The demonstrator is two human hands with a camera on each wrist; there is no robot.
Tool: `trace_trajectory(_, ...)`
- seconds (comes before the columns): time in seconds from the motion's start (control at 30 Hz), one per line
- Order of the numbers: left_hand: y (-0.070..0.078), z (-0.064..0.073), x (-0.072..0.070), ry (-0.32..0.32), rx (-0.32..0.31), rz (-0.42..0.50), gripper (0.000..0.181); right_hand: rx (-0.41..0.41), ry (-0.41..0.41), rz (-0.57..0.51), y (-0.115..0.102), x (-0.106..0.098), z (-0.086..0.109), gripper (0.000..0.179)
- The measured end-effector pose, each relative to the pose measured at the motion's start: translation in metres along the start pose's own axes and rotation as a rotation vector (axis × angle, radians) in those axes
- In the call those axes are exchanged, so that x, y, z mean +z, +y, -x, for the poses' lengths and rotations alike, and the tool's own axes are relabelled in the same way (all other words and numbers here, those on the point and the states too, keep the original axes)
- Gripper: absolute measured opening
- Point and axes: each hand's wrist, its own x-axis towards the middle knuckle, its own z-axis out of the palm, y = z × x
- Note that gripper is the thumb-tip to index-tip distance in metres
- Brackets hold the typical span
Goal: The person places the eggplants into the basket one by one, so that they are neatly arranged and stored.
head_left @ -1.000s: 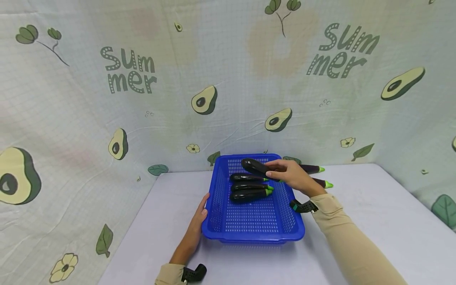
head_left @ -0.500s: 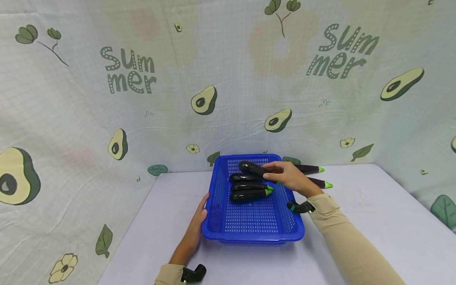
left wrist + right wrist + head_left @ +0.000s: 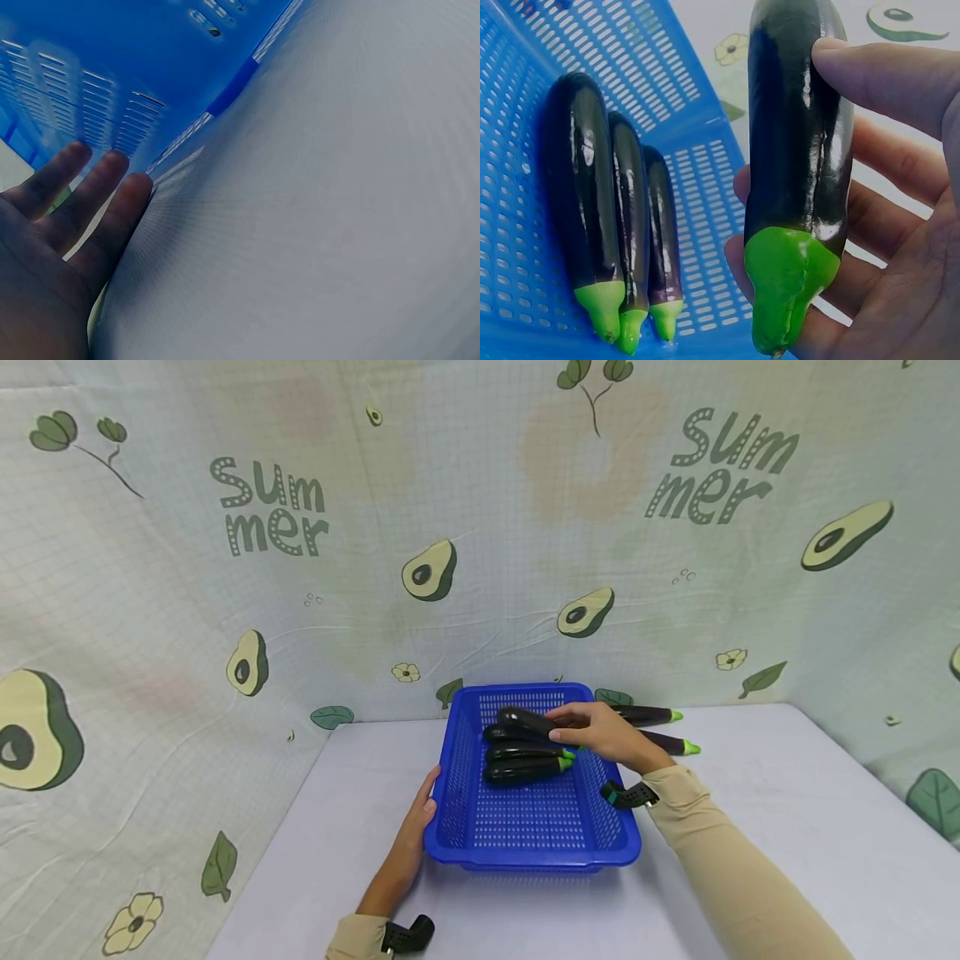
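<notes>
Right hand (image 3: 604,735) grasping glossy dark-purple, green-capped eggplant (image 3: 791,142) over blue perforated plastic basket (image 3: 532,858), 12 o'clock end. Left hand (image 3: 416,822) — grip released, straight-fingered against basket's 9 o'clock side.

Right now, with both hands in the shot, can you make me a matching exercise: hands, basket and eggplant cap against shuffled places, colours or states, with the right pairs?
Things:
1. left hand
2. basket
3. right hand
4. eggplant cap

Places, colours, states:
A. green
B. gripping an eggplant
C. at the basket's left side
D. blue

Right pairs: 1-C, 2-D, 3-B, 4-A
</notes>
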Motion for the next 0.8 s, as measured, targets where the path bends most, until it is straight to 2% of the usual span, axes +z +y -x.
trace_trajectory(0.3, 0.001, 0.000, 0.000, -0.002, -0.004, -0.011, 0.055, 0.012, -0.033, -0.020, 0.000, 0.003, -0.004, 0.046)
trace_trajectory(0.6, 0.002, 0.000, 0.001, -0.006, -0.004, -0.012, 0.055, 0.027, -0.083, 0.042, 0.000, 0.007, -0.008, 0.045)
trace_trajectory(0.8, 0.002, 0.001, 0.000, -0.005, -0.005, -0.011, 0.055, -0.003, -0.144, 0.088, -0.001, 0.011, -0.014, 0.041)
